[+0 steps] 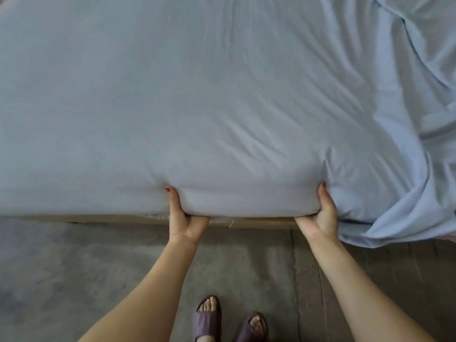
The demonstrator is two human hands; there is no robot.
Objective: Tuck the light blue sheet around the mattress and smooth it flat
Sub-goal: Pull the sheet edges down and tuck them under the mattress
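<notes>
The light blue sheet (197,107) covers the mattress and fills most of the head view. It lies fairly flat on the left and middle, with creases fanning out on the right. My left hand (182,218) grips the near edge of the sheet-covered mattress, thumb on the side face and fingers hidden underneath. My right hand (323,215) grips the same edge further right in the same way. Loose sheet (407,211) hangs bunched off the near right corner down to the floor.
A tan bed base (259,222) shows as a thin strip under the mattress edge. Grey concrete floor (74,267) runs along the near side. My feet in purple sandals (209,314) stand close to the bed.
</notes>
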